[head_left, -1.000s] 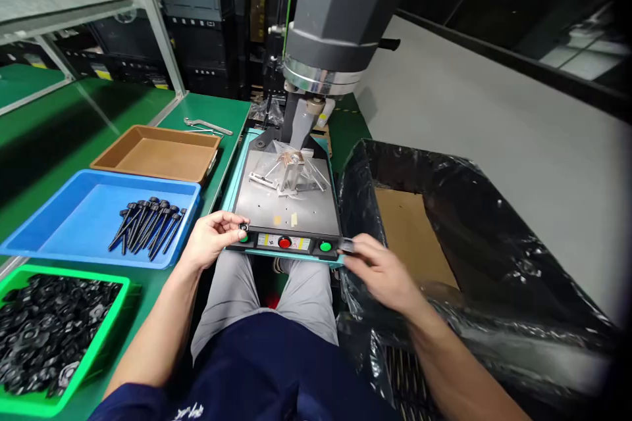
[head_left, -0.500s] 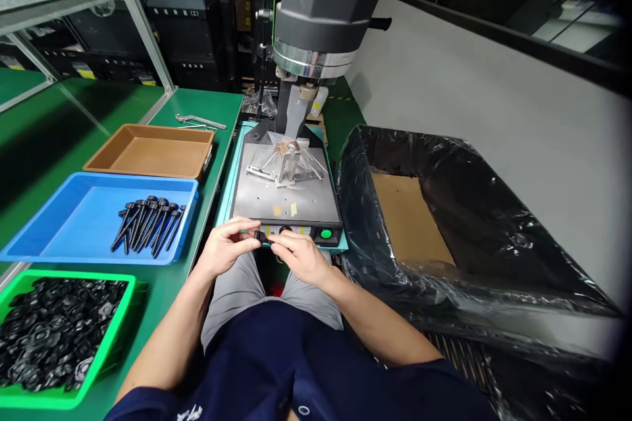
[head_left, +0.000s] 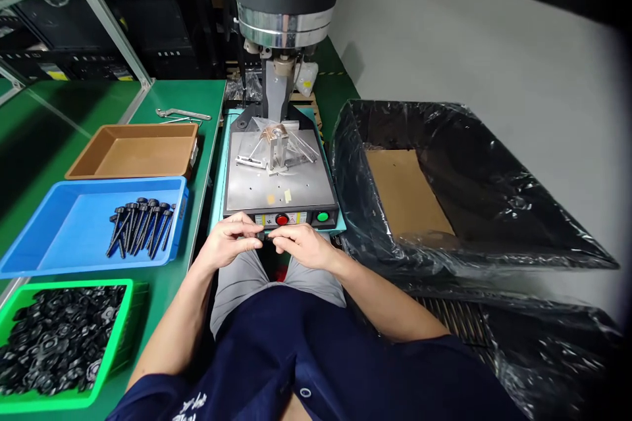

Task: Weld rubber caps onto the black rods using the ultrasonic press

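Note:
My left hand (head_left: 230, 243) pinches a small black part (head_left: 261, 235) between thumb and fingers, in front of the machine's base. It has a rounded, knob-like end; the rest is mostly behind the fingers. From the other side my right hand (head_left: 303, 247) closes its thumb and fingertips on the same part. Left of my hands, a blue tray (head_left: 74, 230) holds several black knob-headed bolts (head_left: 141, 227). Nearer to me, a green bin (head_left: 126, 316) is heaped with small black plastic pieces (head_left: 59, 339).
Ahead stands a press machine (head_left: 284, 20) with a metal fixture (head_left: 277, 148) on its plate. Red (head_left: 281, 220) and green buttons (head_left: 322, 216) are on its front. A brown tray (head_left: 133, 164) and wrench (head_left: 182, 114) lie left; a bin lined with black plastic (head_left: 494, 171) stands right.
The view has shifted, and the machine's red button now shows clear above my hands. Both hands keep their pinch on the small black part, almost in the same place.

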Motion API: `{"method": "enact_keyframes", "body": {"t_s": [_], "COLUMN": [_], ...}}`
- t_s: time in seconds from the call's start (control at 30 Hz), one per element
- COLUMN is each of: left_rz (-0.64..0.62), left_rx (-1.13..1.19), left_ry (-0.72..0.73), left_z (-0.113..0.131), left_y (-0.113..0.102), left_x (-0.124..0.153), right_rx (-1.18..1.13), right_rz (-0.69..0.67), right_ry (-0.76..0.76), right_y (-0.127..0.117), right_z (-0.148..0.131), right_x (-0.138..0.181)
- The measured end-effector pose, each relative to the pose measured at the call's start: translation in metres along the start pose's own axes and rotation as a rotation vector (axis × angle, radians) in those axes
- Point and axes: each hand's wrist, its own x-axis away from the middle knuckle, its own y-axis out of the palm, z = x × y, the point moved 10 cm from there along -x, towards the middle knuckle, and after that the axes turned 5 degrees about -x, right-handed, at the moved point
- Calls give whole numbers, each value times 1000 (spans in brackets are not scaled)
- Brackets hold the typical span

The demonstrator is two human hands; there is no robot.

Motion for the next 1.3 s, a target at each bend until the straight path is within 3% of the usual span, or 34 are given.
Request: {"method": "enact_keyframes", "body": {"t_s": [0.07, 0.17, 0.3, 0.5, 0.63, 0.73, 0.83, 0.97, 1.1, 1.2, 1.3], "left_rz": [34, 193, 376, 311, 188, 204, 379, 499, 477, 468, 448], "left_rx": [-4, 11, -30, -145, -139, -90, -54, 51, 220, 305, 544], "left_ry": [6, 8, 40, 63, 39, -78, -224, -265, -197, -175, -216], "left_z": [-2, -8, -12, -15, -29, -57, -91, -113, -108, -95, -84], "left_y": [2, 0, 8, 35, 47, 36, 2, -25, -22, -16, -10], "left_x": [1, 5, 10, 1, -17, -45, -81, -133, -163, -163, -155], "right_rx": [-36, -104, -440, -793, -1000, -1007, -986, -1017, -1083, -1111, -1117], "right_rz": [9, 109, 209, 210, 263, 381, 466, 445, 300, 267, 257], "right_ry": [13, 32, 180, 148, 231, 289, 306, 299, 373, 422, 466], "right_y": [1, 1, 13, 17, 12, 1, -11, -11, 5, 10, 9], "right_z": [4, 14, 50, 63, 81, 99, 108, 109, 114, 125, 139], "right_x": [1, 2, 3, -2, -1, 0, 0, -4, -9, -15, -26]}}
